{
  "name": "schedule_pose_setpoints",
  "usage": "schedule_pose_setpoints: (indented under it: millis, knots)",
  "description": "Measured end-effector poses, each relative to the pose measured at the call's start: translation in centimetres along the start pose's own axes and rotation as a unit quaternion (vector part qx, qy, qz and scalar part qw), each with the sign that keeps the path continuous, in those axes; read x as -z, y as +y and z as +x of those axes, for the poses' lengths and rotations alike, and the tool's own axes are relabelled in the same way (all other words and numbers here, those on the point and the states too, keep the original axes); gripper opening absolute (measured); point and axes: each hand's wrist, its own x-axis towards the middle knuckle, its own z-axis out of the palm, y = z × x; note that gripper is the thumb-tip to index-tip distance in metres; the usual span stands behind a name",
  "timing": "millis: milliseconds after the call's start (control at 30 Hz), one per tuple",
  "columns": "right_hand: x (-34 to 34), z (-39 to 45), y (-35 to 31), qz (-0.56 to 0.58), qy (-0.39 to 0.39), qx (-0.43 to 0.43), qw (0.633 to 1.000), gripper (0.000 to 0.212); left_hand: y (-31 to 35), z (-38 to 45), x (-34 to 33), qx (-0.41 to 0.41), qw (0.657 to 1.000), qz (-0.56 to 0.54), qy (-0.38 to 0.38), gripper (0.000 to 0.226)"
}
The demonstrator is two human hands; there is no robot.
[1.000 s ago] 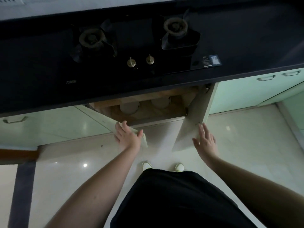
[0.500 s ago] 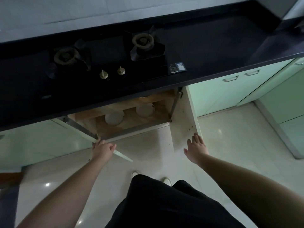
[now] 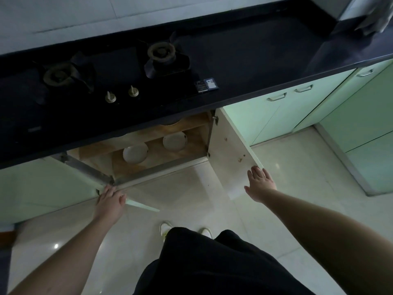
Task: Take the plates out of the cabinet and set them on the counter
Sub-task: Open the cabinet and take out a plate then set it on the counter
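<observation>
Left door [image 3: 142, 206] swung wide; only its thin edge shows, face hidden. Left hand [image 3: 110, 202] grasps the door's top edge, fingers curled over it. Cabinet [image 3: 95, 165] interior is dim, its upper shelf mostly cut off by the counter [image 3: 255, 67] overhang. Two white plates [image 3: 135, 153] [image 3: 175, 141] lie flat on the lower shelf, left one nearer the front lip, right one further back, apart from each other. Open gap between the doors, clear above both plates. Right door [image 3: 231, 158] open, inner face showing. Right hand [image 3: 260, 183] released, fingers straight, fingertips touching that door's outer edge. Counter surface right of the hob [image 3: 110, 75] is bare and dark.
</observation>
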Motion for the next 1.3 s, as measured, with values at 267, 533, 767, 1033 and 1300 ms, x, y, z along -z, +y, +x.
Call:
schedule_pose_setpoints:
  millis: [267,533,767,1033,1300]
  knots:
    - [0.4,-0.1,-3.6,0.02,0.003,0.02,1.0,0.07,-0.6,-1.5,0.5,0.012,0.999,0.024,-0.028,0.042]
    - [3.1,-0.8,-13.7,0.014,0.026,0.167,0.985,0.062,-4.7,-5.4,-0.2,-0.008,1.0,0.028,0.004,0.044]
    - [3.9,-3.5,-26.9,0.017,0.054,0.232,0.971,0.065,-12.7,-11.1,-1.0,-0.012,0.995,0.096,-0.036,0.056]
    - [4.3,-5.7,-38.0,-0.012,0.11,0.289,0.951,0.064,-22.5,-15.0,0.0,0.005,0.996,0.082,-0.042,0.056]
    - [4.5,-7.5,-42.8,-0.029,0.113,0.293,0.949,0.065,-26.1,-15.5,-0.1,-0.013,0.989,0.138,-0.05,0.059]
